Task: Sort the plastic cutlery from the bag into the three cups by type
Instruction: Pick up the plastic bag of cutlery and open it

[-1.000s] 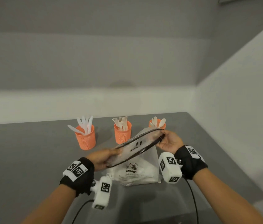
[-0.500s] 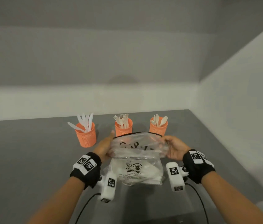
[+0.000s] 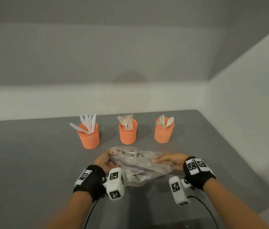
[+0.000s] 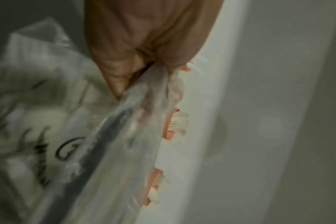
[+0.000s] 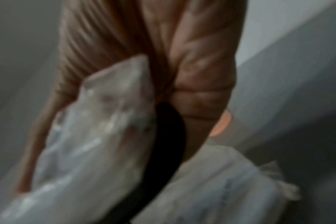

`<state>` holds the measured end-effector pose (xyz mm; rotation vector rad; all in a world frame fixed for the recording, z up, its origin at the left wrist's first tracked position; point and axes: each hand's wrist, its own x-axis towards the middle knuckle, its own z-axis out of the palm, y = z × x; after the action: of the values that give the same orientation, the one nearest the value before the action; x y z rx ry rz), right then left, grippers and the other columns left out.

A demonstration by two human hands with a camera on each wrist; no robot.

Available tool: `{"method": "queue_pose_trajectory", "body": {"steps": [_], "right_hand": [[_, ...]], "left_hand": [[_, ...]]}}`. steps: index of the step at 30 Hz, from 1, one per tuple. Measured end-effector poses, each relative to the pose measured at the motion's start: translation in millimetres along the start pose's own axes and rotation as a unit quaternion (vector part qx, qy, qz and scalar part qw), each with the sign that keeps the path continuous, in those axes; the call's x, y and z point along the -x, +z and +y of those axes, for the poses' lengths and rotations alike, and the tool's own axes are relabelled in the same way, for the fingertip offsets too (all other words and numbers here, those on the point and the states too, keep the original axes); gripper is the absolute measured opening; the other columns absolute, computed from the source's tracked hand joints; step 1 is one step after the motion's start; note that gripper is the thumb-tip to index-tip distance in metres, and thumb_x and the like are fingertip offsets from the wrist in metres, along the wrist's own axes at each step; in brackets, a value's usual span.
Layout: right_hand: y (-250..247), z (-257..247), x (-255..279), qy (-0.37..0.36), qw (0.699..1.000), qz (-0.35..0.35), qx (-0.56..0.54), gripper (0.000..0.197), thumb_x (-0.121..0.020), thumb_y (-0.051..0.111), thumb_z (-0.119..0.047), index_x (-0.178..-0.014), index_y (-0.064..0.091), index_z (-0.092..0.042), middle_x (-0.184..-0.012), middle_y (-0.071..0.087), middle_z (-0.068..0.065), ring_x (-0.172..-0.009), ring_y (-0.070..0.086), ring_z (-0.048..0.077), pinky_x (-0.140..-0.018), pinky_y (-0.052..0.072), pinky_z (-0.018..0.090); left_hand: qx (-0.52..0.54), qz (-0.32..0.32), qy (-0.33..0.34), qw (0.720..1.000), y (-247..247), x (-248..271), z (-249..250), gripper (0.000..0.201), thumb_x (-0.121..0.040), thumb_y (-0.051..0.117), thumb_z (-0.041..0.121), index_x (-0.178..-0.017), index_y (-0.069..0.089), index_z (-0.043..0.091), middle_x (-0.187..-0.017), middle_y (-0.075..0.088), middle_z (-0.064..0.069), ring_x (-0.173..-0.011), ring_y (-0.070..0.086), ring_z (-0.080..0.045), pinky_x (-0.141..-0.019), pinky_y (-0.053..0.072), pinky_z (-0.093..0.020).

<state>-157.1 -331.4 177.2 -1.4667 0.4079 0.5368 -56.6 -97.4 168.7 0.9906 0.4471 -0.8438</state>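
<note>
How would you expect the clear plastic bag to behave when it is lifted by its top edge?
Probably floppy: the bag is crumpled and sagging between the left hand and right hand. Likely light, since it looks nearly empty. Possibly slippery: the film looks glossy.

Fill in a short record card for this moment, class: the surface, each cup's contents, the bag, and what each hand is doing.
surface: grey table
left cup: knives
middle cup: forks
right cup: spoons
bag: clear plastic, crumpled, black printing
left hand: grips the bag's left end
right hand: grips the bag's right end
</note>
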Motion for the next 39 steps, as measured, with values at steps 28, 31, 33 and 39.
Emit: {"method": "queue_pose_trajectory", "body": {"steps": [28, 31, 33, 39], "right_hand": [[0, 7, -19, -0.003, 0.984, 0.171, 0.039, 0.077, -0.075, 0.048, -0.074, -0.126, 0.054, -0.016, -0.114, 0.062, 0.002, -0.113, 0.058, 0.025, -0.086, 0.049, 0.038], [12, -1, -11, -0.079, 0.941, 0.228, 0.237, 0.074, -0.069, 0.06, -0.07, -0.118, 0.054, -0.015, -0.11, 0.053, -0.004, -0.102, 0.05, 0.014, -0.09, 0.039, 0.028], [15, 4, -17, -0.103, 0.912, 0.26, 0.299, 0.063, -0.072, 0.07, -0.056, -0.115, 0.056, -0.013, -0.11, 0.059, -0.002, -0.101, 0.055, 0.015, -0.09, 0.042, 0.028], [14, 14, -41, -0.073, 0.897, 0.231, 0.37, 0.05, -0.087, 0.057, -0.047, -0.057, 0.043, -0.01, -0.057, 0.045, 0.005, -0.056, 0.043, 0.018, -0.056, 0.031, 0.029]], "left_hand": [[-0.433, 0.219, 0.2, 0.851, 13, -32, -15, 0.056, -0.101, 0.02, 0.037, -0.123, 0.051, -0.006, -0.129, 0.052, -0.027, -0.119, 0.05, -0.036, -0.103, 0.037, -0.039], [-0.593, 0.209, 0.321, 0.708, 12, -23, -19, 0.055, -0.095, 0.032, 0.05, -0.124, 0.046, 0.006, -0.13, 0.049, -0.017, -0.108, 0.056, -0.031, -0.092, 0.042, -0.039], [-0.641, 0.142, 0.368, 0.658, 7, -23, -25, 0.065, -0.088, 0.046, 0.055, -0.135, 0.037, 0.01, -0.135, 0.041, -0.01, -0.112, 0.053, -0.026, -0.094, 0.042, -0.038], [-0.739, 0.101, 0.374, 0.552, 1, -32, -29, 0.031, -0.093, 0.045, 0.044, -0.09, 0.053, 0.015, -0.084, 0.053, -0.001, -0.088, 0.054, -0.023, -0.067, 0.037, -0.029]]}}
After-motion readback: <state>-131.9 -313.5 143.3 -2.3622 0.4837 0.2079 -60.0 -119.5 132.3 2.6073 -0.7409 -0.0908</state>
